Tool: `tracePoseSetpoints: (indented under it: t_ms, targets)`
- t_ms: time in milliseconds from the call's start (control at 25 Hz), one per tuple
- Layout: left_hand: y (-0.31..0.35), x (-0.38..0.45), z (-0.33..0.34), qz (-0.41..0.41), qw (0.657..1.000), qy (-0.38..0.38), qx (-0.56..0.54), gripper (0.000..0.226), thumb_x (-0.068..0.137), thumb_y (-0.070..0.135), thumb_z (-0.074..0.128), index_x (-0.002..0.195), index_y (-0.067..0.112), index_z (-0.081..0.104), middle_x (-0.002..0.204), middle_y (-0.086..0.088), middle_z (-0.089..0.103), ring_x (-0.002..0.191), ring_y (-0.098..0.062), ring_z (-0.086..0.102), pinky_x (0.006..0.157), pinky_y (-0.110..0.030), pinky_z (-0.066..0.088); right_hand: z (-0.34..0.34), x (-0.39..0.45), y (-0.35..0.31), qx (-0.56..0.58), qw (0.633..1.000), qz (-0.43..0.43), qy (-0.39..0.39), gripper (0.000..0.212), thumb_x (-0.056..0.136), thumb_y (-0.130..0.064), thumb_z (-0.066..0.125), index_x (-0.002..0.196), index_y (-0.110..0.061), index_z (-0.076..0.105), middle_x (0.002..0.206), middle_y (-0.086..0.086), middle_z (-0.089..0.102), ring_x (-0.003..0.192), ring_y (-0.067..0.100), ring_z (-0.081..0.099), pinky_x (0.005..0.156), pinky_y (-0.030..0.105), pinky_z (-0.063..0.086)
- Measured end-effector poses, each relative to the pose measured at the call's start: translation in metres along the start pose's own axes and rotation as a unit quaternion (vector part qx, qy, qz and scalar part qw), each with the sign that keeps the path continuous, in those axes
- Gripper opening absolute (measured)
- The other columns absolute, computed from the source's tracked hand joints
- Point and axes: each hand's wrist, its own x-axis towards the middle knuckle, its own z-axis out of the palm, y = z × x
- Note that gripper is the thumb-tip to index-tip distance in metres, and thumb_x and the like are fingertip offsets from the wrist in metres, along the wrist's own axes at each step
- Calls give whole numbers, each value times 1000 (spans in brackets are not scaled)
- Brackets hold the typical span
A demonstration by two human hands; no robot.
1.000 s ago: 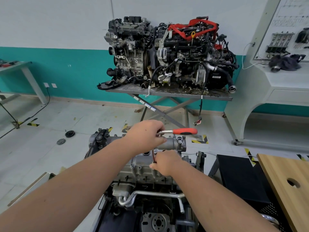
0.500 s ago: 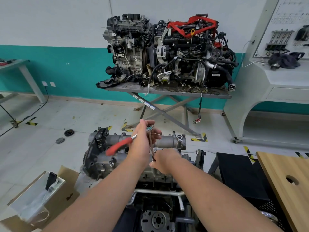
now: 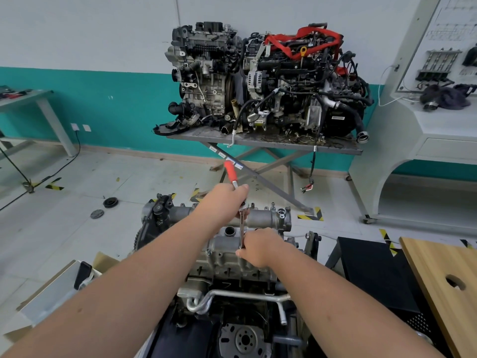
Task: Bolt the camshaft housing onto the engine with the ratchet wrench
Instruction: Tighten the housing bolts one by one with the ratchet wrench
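Right in front of the person, low down, sits the engine (image 3: 227,270) with the silver camshaft housing (image 3: 260,218) across its top, and that's my landmark for everything else. No readable brand or writing anywhere; the stickers on the scissor stand's legs behind it are too small to make out. The left hand (image 3: 224,200) is wrapped around the ratchet wrench (image 3: 233,182) near its head, red grip poking up and away from the housing. The right hand (image 3: 258,248) pinches the long extension bar (image 3: 241,231) standing upright on the housing. Behind the engine, a metal surface (image 3: 271,144) carries two more engines against a white and teal wall. Pale tiled floor (image 3: 90,182) lies open to the left of the engine, with two round caps on it. To its right a wooden board (image 3: 438,275) sits close by.
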Motion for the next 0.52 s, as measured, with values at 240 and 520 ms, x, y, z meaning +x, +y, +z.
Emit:
tracePoseSetpoints:
  t_ms: [240,520]
  targets:
    - [18,-4,-8,188,894,-22,405,29,103,36,40,90,16,55,78,2,60,59,-10,55,50,-28,41,-1,2,-2,10,1000,2,-12,29,101,-46,47,88,-23,58,101,4,69,98,26,64,82,36,49]
    - [-34,-10,25,316,864,241,310,39,90,48,49,78,15,66,98,2,55,87,-20,48,75,-35,37,-3,-1,-6,0,1000,4,8,36,103,-41,43,115,-14,64,117,7,68,109,30,62,79,36,43]
